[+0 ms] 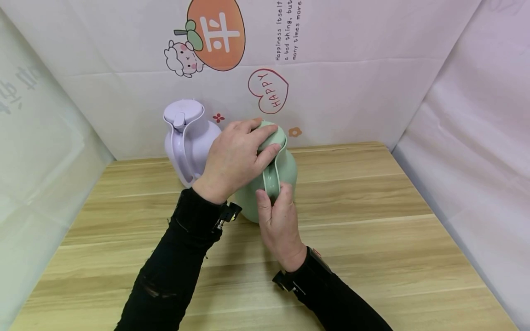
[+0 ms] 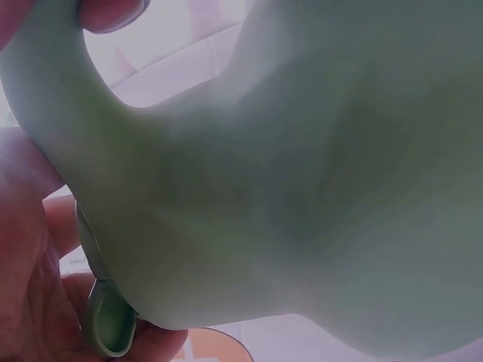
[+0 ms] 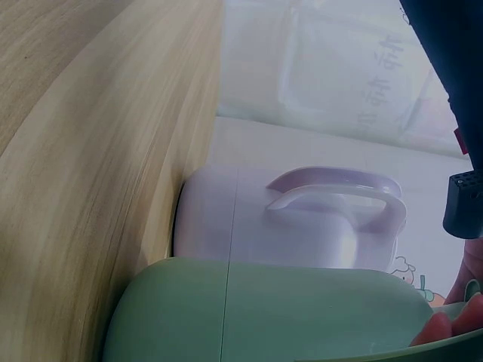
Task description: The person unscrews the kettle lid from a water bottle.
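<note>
A pale green thermos jug (image 1: 290, 170) stands on the table with its handle towards me. My left hand (image 1: 235, 154) lies over its top, fingers and thumb curled round the green lid (image 1: 272, 138). Lower down, my right hand (image 1: 281, 227) grips the jug's handle (image 1: 271, 180) between thumb and fingers. Green body surface (image 2: 302, 188) fills most of the left wrist view, with the left hand at that view's left edge. Behind my left hand is a lilac thermos jug (image 1: 182, 112) of the same shape, its lid on.
Beneath both jugs is a wood-grain table (image 1: 372, 230). A white printed cloth (image 1: 352, 92) hangs close behind them, with white cloth on both sides too. In the right wrist view the lilac jug (image 3: 302, 226) stands close beside the green one (image 3: 287, 309).
</note>
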`<state>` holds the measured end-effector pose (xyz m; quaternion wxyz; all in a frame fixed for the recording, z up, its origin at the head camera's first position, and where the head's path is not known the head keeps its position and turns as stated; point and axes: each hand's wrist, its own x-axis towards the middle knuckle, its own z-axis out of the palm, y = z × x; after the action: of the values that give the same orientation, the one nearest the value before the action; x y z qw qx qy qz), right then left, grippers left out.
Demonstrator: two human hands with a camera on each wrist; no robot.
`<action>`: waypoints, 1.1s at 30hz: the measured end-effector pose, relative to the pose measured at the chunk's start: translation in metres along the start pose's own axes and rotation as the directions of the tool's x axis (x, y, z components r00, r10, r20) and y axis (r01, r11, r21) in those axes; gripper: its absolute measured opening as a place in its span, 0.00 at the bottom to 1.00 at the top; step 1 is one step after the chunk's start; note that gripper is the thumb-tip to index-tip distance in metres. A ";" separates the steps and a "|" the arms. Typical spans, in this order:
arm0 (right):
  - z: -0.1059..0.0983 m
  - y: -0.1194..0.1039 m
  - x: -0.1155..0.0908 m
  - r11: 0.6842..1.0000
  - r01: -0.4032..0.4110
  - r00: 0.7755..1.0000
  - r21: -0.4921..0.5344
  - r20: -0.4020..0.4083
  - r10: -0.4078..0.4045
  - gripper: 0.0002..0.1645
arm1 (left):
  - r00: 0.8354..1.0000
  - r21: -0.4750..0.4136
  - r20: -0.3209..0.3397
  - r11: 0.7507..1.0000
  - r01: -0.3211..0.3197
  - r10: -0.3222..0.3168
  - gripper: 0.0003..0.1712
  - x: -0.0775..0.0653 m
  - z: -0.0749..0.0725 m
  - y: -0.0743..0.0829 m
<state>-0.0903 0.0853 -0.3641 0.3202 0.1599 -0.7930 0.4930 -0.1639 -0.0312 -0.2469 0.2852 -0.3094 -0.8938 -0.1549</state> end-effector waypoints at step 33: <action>0.002 0.002 -0.001 0.999 0.038 0.999 0.013 -0.011 -0.038 0.20 | 1.000 -0.102 0.012 0.995 0.006 -0.005 0.30 -0.003 -0.003 -0.006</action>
<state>-0.0917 0.0847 -0.3665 0.3327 0.1746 -0.7847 0.4930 -0.1645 -0.0388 -0.2467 0.2634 -0.3219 -0.8873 -0.1994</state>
